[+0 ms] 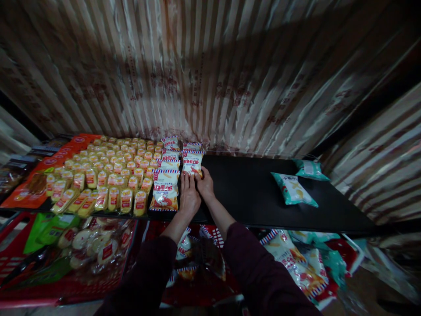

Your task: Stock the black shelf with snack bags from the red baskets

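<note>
Both my hands are on a white snack bag [192, 163] with red lettering and a striped top edge, on the black shelf. My left hand [190, 196] has its fingers close together over the bag's lower left edge; its thumb is hidden. At the lower right corner, my right hand [205, 184] grips the bag between thumb and fingers. Behind it, the top of a matching bag [192, 145] shows. To the left runs a column of similar bags, the front bag [164, 191] lying nearest the shelf edge.
Small yellow wrapped cakes [113, 197] fill the left of the shelf [243, 188], beside orange packaging [36, 184]. Green snack bags [294, 189] lie at the right. Below are a red basket [126, 259] of packets and more snack bags [296, 259]. Striped sheeting [223, 79] hangs behind.
</note>
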Motion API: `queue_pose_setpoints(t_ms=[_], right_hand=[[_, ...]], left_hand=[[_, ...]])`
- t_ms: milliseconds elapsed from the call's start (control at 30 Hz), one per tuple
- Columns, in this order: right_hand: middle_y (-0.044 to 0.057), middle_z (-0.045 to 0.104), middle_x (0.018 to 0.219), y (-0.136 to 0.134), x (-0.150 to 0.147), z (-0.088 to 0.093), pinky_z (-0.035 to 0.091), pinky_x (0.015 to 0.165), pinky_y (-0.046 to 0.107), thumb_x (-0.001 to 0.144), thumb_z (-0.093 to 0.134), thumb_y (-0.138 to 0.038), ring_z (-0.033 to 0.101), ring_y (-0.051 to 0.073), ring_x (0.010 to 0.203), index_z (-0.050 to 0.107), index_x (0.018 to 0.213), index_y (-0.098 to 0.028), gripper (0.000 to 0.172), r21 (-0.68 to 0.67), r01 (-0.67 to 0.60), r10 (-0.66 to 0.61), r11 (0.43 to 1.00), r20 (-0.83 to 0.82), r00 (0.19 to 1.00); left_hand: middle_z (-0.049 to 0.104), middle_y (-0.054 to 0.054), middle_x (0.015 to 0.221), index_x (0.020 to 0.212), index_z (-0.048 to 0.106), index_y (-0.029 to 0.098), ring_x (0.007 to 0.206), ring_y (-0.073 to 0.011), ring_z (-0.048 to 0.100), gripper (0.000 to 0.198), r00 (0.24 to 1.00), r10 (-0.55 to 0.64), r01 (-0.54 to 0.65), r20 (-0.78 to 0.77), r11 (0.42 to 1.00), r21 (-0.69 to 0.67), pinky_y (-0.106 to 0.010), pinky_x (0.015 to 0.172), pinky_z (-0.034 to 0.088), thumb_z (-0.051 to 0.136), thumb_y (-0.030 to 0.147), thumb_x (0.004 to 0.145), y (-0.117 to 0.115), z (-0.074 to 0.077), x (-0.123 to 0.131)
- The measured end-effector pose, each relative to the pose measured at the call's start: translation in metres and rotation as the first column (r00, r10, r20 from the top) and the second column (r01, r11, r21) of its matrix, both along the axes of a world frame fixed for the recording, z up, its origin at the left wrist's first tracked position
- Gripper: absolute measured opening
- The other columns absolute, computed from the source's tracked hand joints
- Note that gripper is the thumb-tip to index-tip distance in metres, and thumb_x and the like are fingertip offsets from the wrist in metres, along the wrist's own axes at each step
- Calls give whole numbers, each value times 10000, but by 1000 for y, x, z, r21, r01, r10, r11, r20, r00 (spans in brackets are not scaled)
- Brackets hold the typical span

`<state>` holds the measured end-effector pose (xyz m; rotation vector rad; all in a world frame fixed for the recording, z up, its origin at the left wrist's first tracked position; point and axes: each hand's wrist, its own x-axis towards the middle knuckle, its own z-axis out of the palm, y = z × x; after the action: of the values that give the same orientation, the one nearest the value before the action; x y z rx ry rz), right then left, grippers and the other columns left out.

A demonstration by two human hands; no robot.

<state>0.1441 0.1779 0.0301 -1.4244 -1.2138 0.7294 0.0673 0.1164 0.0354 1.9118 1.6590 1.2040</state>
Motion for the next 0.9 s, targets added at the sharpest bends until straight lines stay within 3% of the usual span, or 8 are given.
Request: queue_pose_setpoints(t_ms=[233,500,700,900], right_hand=[[51,698,1010,10,-2,7,505,851,368,768,563,-271,647,196,868,597,1157,-212,396,16,-12,12,1000,30,999],[87,674,1017,13,-2,4,467,887,407,791,528,-280,619,219,885,584,1186,-187,410,39,-8,2,999,169,986],[137,603,1039,7,-2,4,438,913,425,804,507,-284,559,248,946,597,1181,-154,408,79,33,-56,996,309,949],[141,551,1085,3,-3,8,432,937,410,836,489,-289,526,252,1018,561,1230,-151,424,30,65,-72,997,446,892]], left_hand=[[237,-154,1530,1404,346,77,1438,-278,45,670,999,-22,22,24,1000,-4,-507,1167,154,391,33,737,5,1,-4],[263,-126,1526,1390,381,109,1439,-272,39,667,999,-27,28,35,998,-47,-502,1169,150,389,15,729,10,-2,-3],[228,-200,1521,1340,426,32,1431,-310,89,570,1000,13,-12,11,997,-72,-482,1169,151,397,47,771,13,0,-5],[200,-221,1523,1375,354,8,1428,-308,111,639,1000,28,-26,10,993,-111,-485,1163,174,409,22,739,19,-1,-8]])
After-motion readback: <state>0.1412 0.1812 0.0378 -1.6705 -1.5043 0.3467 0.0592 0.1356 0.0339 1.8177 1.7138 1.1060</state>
